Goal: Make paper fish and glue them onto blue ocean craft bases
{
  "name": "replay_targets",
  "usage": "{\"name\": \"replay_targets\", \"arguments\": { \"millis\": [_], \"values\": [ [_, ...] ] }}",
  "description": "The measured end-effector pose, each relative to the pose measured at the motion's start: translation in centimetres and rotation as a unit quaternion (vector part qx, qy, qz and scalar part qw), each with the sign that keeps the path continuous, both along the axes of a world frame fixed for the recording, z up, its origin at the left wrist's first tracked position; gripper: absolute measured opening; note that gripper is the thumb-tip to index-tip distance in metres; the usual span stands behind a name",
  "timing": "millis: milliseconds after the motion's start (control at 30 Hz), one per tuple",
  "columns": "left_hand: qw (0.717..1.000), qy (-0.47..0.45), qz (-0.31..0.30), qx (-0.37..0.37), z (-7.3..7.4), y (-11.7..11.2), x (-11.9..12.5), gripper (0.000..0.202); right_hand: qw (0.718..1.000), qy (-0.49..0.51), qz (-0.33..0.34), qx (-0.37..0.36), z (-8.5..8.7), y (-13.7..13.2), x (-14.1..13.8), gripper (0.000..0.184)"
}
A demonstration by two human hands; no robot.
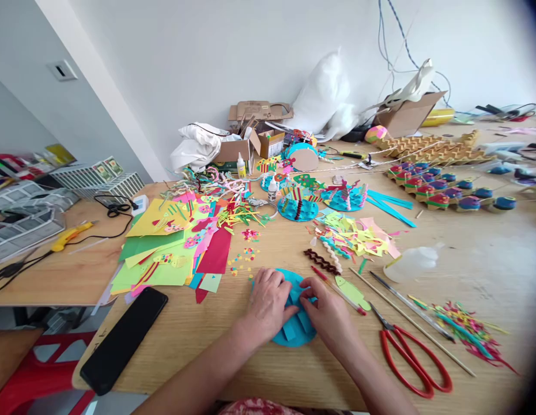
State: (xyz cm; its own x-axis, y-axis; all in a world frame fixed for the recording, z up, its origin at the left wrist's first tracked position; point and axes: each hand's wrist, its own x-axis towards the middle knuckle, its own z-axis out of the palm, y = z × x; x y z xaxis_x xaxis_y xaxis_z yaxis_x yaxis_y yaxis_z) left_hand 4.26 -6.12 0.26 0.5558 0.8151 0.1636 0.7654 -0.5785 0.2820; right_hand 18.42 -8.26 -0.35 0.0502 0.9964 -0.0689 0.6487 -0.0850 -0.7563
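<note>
A round blue paper disc point(296, 339) with blue paper strips standing up in loops lies on the table before me. My left hand point(268, 300) rests over its left side, fingers curled down onto the disc and thumb among the strips. At the right side, my right hand point(323, 305) has thumb and forefinger pinched together at a blue strip; the fingertips partly hide it. Close by are a red pencil point(322, 274), a green paper fish point(352, 293) and a dark brown twisted strip point(322, 261).
Red-handled scissors point(412, 357), a wooden stick point(423, 328) and a pen point(412, 305) lie to the right. Stacked coloured paper point(159, 271) and a black phone point(125, 340) are at left. Finished-looking blue discs point(297, 209), glue bottles point(272, 189) and paper scraps point(354, 233) stand farther back.
</note>
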Motion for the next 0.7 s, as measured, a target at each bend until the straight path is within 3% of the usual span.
{"name": "replay_targets", "arguments": {
  "millis": [200, 333, 433, 567, 700],
  "values": [
    [0.999, 0.031, -0.012, -0.008, -0.5, 0.4, 0.1, 0.016, 0.999, 0.038, 0.028, 0.002, 0.3, -1.1, 0.1, 0.018],
    [0.999, 0.033, -0.01, -0.006, -0.5, 0.6, 0.1, 0.009, 0.999, 0.015, -0.026, 0.023, 1.1, -1.3, 1.7, 0.016],
    [0.999, 0.032, -0.01, -0.01, -0.3, 0.4, 0.0, 0.011, 0.999, -0.008, -0.043, -0.021, 1.1, -1.2, 2.8, 0.015],
    [0.999, 0.015, -0.015, -0.025, 0.0, -0.2, -0.3, 0.022, 0.996, 0.0, 0.007, -0.094, 0.6, -1.4, 2.9, 0.018],
    [0.999, 0.02, -0.009, -0.026, 0.1, -0.7, -0.7, 0.028, 0.991, 0.007, 0.008, -0.132, 0.3, -1.8, 2.4, 0.016]
  ]
}}
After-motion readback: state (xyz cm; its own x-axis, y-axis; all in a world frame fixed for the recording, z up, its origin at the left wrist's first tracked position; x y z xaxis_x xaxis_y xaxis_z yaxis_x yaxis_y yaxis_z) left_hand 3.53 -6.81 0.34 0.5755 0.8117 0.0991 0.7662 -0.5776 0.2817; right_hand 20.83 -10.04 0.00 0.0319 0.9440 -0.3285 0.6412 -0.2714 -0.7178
